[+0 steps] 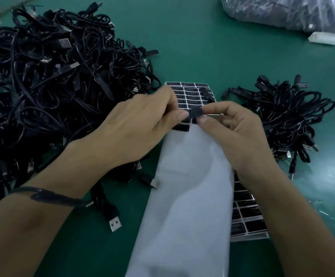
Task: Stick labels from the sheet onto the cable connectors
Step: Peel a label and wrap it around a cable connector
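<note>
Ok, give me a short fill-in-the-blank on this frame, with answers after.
1. The bigger cable pile lies on the person's ____ side.
2. The table is coloured ____.
3. The left hand and right hand both pinch a small black piece above the sheet of ____.
Answers: left; green; labels.

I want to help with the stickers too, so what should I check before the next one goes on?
1. Left hand and right hand both pinch the connector: ok.
2. Label sits flat on it: cannot tell, it is blurred and fingers cover it.
3. Label sheet still has labels: ok.
4. Big cable pile lies close to the left hand: ok.
5. Small cable pile lies apart from the big one: ok.
</note>
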